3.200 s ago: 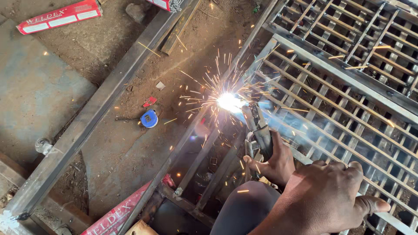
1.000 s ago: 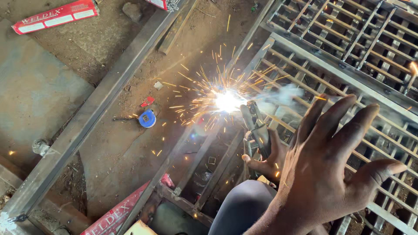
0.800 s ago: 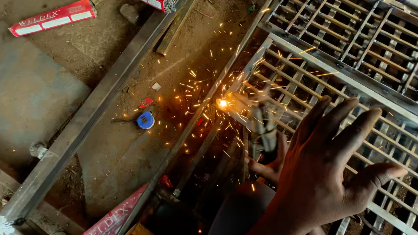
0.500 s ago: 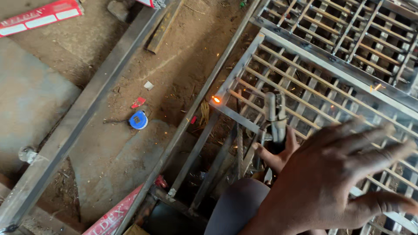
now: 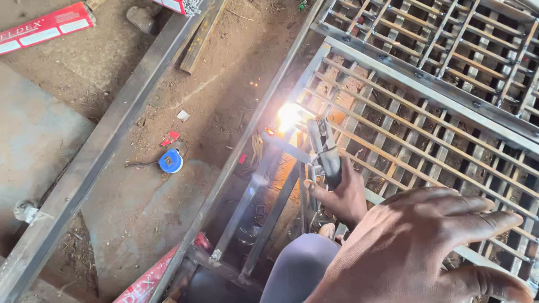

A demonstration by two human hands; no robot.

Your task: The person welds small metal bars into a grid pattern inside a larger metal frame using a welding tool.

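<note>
My right hand [image 5: 339, 196] grips a dark welding electrode holder [image 5: 324, 154] over a steel grille [image 5: 426, 129]. The rod's tip touches the grille's left frame bar, where a bright arc [image 5: 289, 115] glows. My left hand [image 5: 415, 252] is raised close to the camera at the lower right, back towards me. Its fingers are apart and point right, and it holds nothing. It hides part of the grille. My knee in grey cloth [image 5: 297, 269] is below the right hand.
A long steel channel [image 5: 106, 140] lies diagonally on the dirt floor at left. A blue tape measure [image 5: 170, 161] sits between it and the grille. Red electrode boxes lie at top left [image 5: 42, 28] and bottom [image 5: 151, 280]. A second grille [image 5: 449, 33] is behind.
The sparks died down to a small glowing spot half a second ago, and now the arc burns brightly again. My left hand has dropped and turned so its fingers point right.
</note>
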